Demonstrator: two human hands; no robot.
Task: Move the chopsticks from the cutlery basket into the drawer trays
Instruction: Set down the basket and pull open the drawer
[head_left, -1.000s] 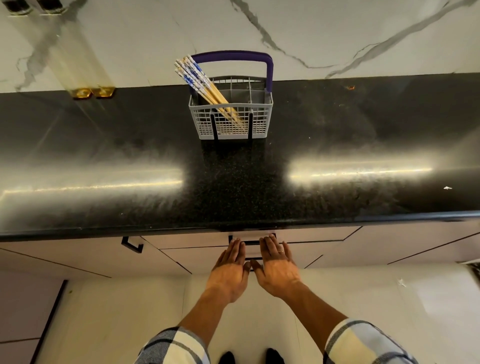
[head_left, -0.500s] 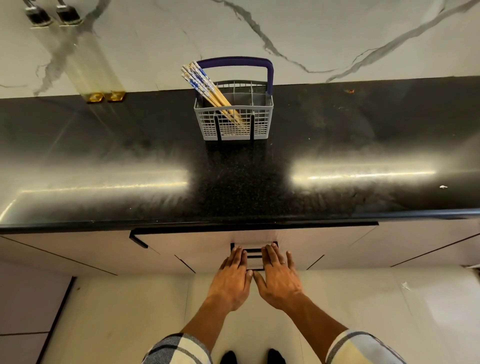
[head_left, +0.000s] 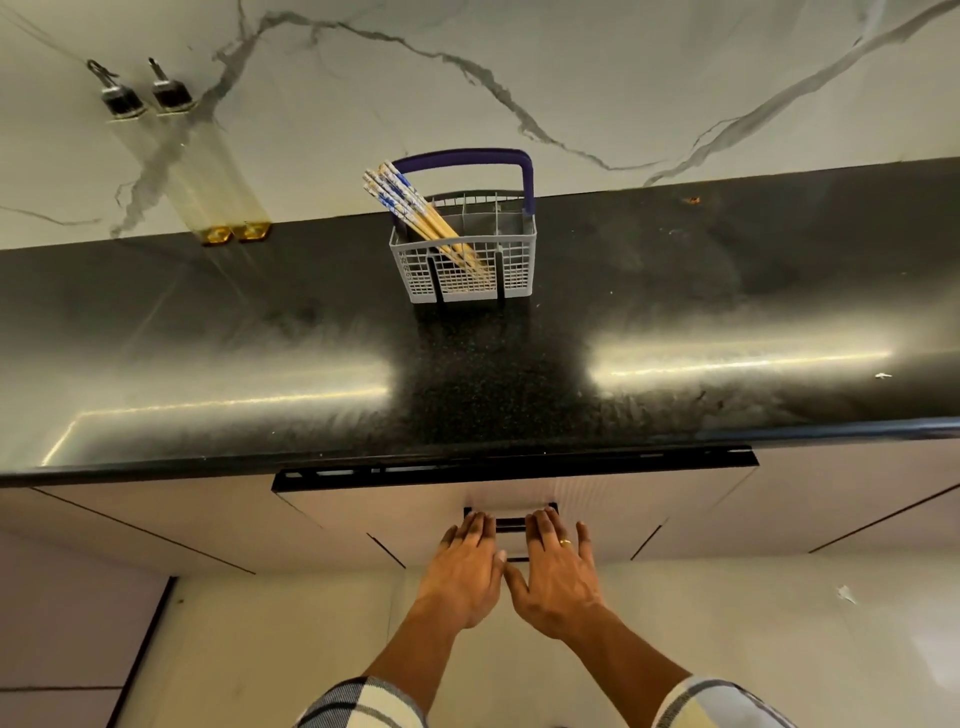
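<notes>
A grey plastic cutlery basket (head_left: 514, 270) with a purple handle stands at the back of the black countertop (head_left: 467, 374). Several wooden chopsticks (head_left: 410, 205) with blue-and-white tops lean out of it toward the left. Below the counter edge, a pale drawer (head_left: 405, 509) is pulled out a short way, showing its black top rim; the trays inside are hidden. My left hand (head_left: 465, 569) and my right hand (head_left: 558, 571) sit side by side with fingers hooked over the drawer's black handle (head_left: 509, 522). A ring is on my right hand.
Two tall glass oil bottles (head_left: 208, 171) with black pourers stand at the back left against the marble wall. Closed pale cabinet fronts (head_left: 156, 525) flank the drawer. Light tiled floor (head_left: 779, 623) lies below.
Both hands have pulled the handle toward me, and the drawer has slid out from flush to a short way open. The view has tilted, so the counter sits lower.
</notes>
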